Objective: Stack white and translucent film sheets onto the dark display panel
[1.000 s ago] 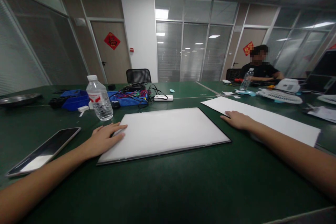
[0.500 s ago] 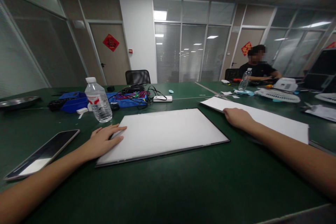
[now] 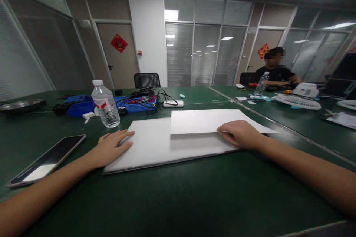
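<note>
A flat white panel with a thin dark edge (image 3: pixel 150 144) lies on the green table in front of me. My left hand (image 3: pixel 112 148) rests on the panel's left end, fingers spread. Between the thumb and fingers of my right hand (image 3: pixel 241 134), the near edge of a white sheet (image 3: pixel 203 120) is pinched. The sheet is held above the panel's right part and casts a shadow on it. Its right end reaches past the panel.
A phone (image 3: pixel 47 161) lies left of my forearm. Behind the panel stand a water bottle (image 3: pixel 105 105) and a blue tray of wires (image 3: pixel 136 105), with a white power strip (image 3: pixel 173 103) beside it. Across the table sits a person (image 3: pixel 275 68) near another bottle (image 3: pixel 261 84) and a white fan (image 3: pixel 297 100).
My right hand has carried the white sheet leftward from the table on the right to over the panel. My left hand has stayed on the panel's left end.
</note>
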The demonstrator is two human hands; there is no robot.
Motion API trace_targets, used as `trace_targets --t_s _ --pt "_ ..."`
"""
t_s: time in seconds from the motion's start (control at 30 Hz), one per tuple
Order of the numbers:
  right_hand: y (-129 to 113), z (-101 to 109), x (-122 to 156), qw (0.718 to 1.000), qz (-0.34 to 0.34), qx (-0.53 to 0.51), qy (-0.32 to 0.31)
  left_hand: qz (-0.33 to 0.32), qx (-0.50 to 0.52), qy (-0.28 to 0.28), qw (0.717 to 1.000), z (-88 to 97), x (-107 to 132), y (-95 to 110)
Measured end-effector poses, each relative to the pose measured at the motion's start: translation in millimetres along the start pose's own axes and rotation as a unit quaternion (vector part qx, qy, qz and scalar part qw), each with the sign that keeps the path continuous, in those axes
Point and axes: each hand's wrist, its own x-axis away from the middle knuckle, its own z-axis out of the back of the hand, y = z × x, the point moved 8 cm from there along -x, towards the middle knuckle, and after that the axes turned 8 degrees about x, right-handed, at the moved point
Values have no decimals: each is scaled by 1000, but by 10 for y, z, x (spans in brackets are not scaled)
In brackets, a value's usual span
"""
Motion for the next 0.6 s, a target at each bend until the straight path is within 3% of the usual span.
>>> trace_targets --t_s 0.1,0.2,0.3,0.37,0.47,0.6 --pt "5 5 7 998 8 -57 -4 3 2 -4 1000 0 5 3" --pt "360 -104 48 992 -113 -49 -23 6 -2 -7 1000 7 8 27" --pt "790 -347 185 962 -252 -5 -106 14 -8 -11 1000 9 10 37" --pt "971 -494 284 940 -301 4 -158 17 -8 -13 1000 3 7 30" --pt "1061 -599 354 929 -320 -4 -184 12 5 -12 1000 -5 -2 10" --pt "966 -590 333 929 -316 -11 -191 5 22 -7 1000 -5 -6 -7"
